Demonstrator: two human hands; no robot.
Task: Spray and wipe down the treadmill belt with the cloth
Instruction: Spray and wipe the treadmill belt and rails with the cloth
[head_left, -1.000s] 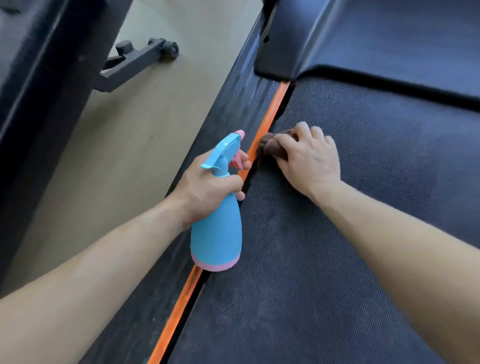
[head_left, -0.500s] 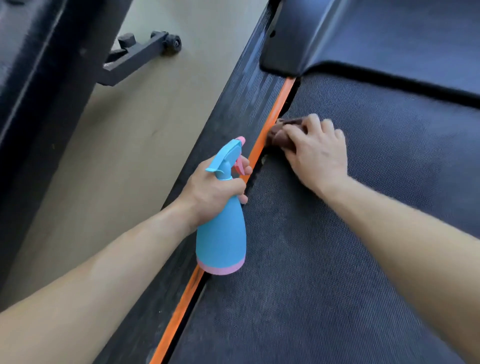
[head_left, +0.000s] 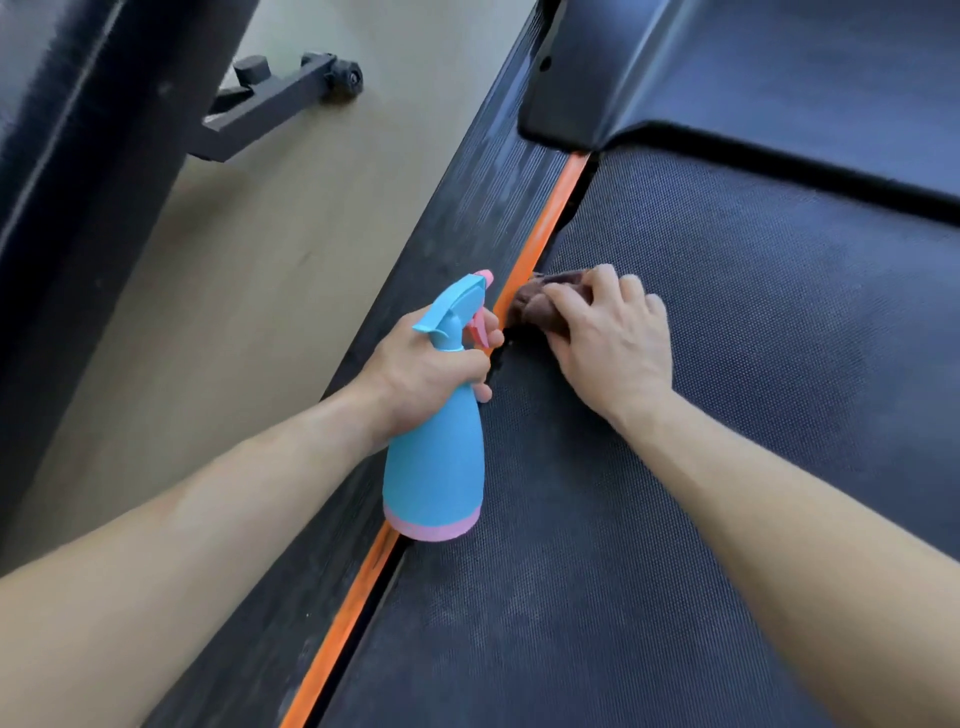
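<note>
Head view: a small brown cloth (head_left: 535, 304), bunched, lies on the left edge of the treadmill belt (head_left: 727, 364), just beside the orange strip (head_left: 545, 228). The right hand (head_left: 613, 338) reaches forward, its fingers curled over the cloth and pressing it down. The left hand (head_left: 421, 374) grips the neck of a smooth blue, pink-based spray bottle (head_left: 434, 467). The belt is dark and finely dotted.

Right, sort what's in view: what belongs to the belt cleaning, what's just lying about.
In the job: spray bottle in the left hand; brown cloth under the right hand; treadmill belt.
Lying about: black wheeled frame on the floor.
</note>
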